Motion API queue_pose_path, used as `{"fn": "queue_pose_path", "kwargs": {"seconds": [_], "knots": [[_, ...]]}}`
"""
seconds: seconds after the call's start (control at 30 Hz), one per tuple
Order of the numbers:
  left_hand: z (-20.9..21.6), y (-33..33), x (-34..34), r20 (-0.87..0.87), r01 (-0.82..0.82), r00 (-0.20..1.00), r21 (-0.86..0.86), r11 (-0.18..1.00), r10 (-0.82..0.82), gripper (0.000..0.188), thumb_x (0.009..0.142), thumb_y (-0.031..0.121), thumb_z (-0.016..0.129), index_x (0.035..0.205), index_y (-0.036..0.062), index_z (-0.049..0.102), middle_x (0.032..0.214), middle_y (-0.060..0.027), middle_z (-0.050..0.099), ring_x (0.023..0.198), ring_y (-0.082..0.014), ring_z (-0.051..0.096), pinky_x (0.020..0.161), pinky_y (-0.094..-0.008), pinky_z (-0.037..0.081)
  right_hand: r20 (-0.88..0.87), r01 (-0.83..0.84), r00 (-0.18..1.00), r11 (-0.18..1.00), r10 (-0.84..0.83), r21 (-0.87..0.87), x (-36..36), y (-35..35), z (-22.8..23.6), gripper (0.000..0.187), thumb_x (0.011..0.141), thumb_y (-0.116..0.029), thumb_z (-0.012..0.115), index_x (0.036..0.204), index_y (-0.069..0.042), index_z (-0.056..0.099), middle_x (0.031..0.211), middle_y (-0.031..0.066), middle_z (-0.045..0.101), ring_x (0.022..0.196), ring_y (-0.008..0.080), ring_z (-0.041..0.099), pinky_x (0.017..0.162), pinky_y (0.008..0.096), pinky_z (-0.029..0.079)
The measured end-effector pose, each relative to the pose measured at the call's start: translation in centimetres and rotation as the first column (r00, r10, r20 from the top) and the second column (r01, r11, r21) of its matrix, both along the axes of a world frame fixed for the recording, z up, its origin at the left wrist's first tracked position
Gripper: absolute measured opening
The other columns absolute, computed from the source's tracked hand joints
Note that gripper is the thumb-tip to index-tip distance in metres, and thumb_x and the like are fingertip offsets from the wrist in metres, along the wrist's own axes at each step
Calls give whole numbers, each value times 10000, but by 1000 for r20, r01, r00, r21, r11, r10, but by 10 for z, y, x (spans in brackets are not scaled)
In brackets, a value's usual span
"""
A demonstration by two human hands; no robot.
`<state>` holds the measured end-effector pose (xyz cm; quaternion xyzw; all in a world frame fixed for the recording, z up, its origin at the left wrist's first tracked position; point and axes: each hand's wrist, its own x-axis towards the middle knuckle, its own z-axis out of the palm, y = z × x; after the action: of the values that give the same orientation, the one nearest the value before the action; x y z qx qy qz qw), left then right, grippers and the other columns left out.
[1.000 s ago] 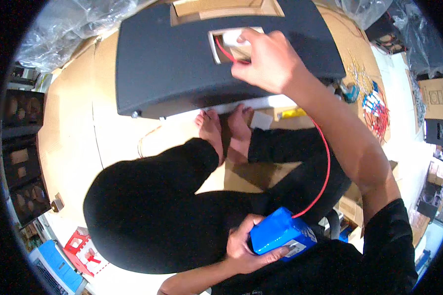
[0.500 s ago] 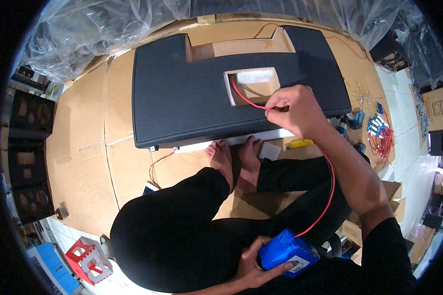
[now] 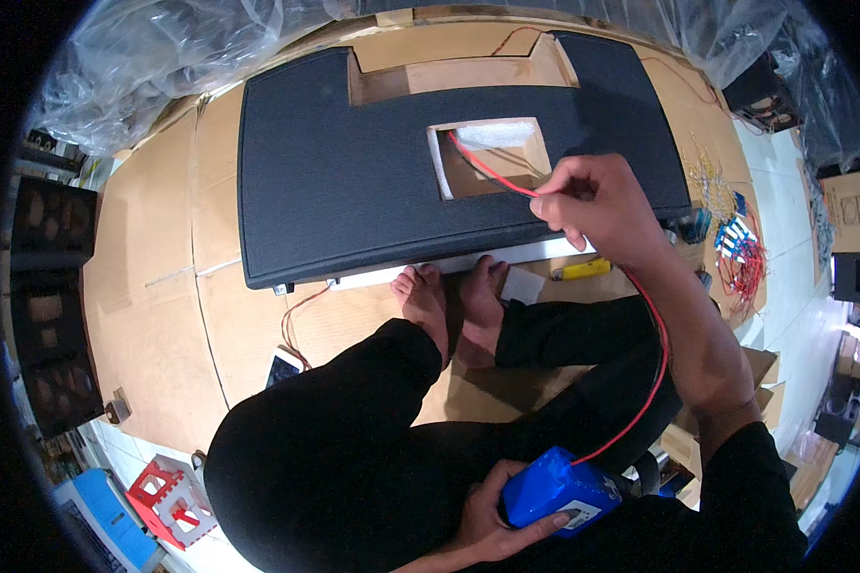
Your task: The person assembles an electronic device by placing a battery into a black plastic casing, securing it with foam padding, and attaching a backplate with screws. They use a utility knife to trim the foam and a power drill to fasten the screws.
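There's one black cabinet (image 3: 354, 181), one blue pack (image 3: 554, 487), one left hand (image 3: 487, 520), one right hand (image 3: 610, 208), two bare feet (image 3: 422, 306), one phone (image 3: 284, 368).

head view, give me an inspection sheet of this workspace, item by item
Surface: cardboard sheeting on the floor
Job's things: black cabinet with a rectangular cutout; blue battery pack
Clutter: yellow tool, smartphone, red wire bundle
Hands: left hand holds the pack; right hand pinches a red wire
Cables: that wire enters the cutout; a red lead leaves the pack
Surroundings: clear plastic sheeting, black speaker boxes
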<state>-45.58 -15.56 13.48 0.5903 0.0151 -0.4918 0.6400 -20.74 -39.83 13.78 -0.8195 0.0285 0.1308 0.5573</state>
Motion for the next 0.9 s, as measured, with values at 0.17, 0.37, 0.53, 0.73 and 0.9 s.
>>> {"fn": "queue_pose_path", "kwargs": {"seconds": [0.17,0.37,0.53,0.73,0.9], "knots": [[-2,-2,-8,114,-104,989,62,993,97,724,766,425,864,1236,18,495,1077,-184,649,953,-278,673,845,-419,559,419,18,884,882,206,-472,-39,4,25,76,815,-77,726,823,-4,707,624,70,590,547,159,584,500,320,448],[-4,-4,-15,137,-237,966,137,962,218,701,663,391,919,1144,49,541,944,-87,641,905,-179,610,816,-340,505,673,91,555,769,488,-633,-78,-8,50,143,713,11,784,800,-35,679,652,46,573,534,195,575,483,301,460],[-3,-7,-10,66,-222,974,111,969,215,677,678,375,907,1147,56,538,940,-73,635,888,-151,595,796,-324,502,780,179,341,778,525,-602,-96,-14,45,149,697,20,784,779,-23,668,661,33,551,551,155,533,452,278,444],[-8,-8,-13,18,-96,995,192,977,94,660,785,380,864,1205,8,517,1072,-187,686,968,-246,691,865,-402,561,835,160,261,832,484,-532,-108,-15,47,154,703,0,781,713,-40,633,675,38,565,583,137,515,460,259,460],[-1,-13,-9,104,-150,986,217,965,130,606,779,350,874,1164,6,556,1032,-153,704,950,-194,685,854,-363,550,864,164,166,850,476,-500,-110,-18,49,205,739,-27,794,685,-68,601,671,47,570,603,130,521,470,256,463]]}}
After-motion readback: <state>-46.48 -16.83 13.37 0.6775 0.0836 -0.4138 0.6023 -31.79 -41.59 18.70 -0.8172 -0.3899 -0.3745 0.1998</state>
